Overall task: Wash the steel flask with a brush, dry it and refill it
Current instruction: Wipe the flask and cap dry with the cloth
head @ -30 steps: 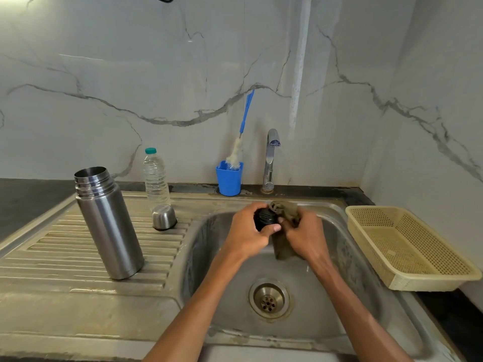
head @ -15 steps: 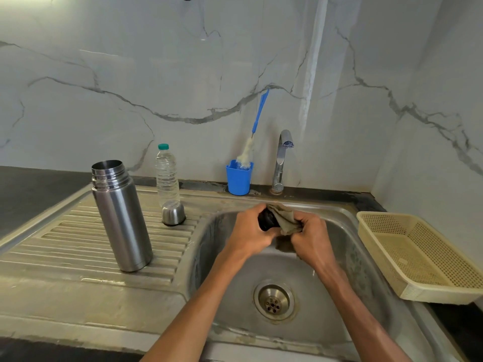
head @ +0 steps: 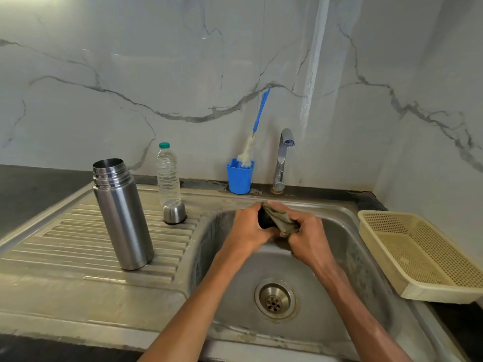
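Steel flask (head: 122,212): stands upright and open-mouthed on the ribbed draining board, left of centre in the frame; no hand touches it.
Steel cup-lid (head: 174,211): upside down on the draining board, just right of the flask and in front of the water bottle (head: 167,173).
Black stopper (head: 264,220): at the centre of the frame over the sink basin (head: 347,246), mostly hidden by fingers and cloth.
Left hand (head: 251,227): its grip is curled round the stopper.
Right hand (head: 307,239): its grip is bunched round an olive cloth (head: 281,220) pressed against the stopper.
Bottle brush (head: 254,134): parked head-down in the blue holder (head: 240,176) by the tap (head: 283,158); no water can be seen running.
Progress: brushing looks finished, judging by the parked brush; drying is underway, now on the stopper.
Left to do: whether the flask body is fully dry cannot be told; refilling, probably from the water bottle, then closing it up.
Basket (head: 423,257): cream plastic, on the surface at the right edge.
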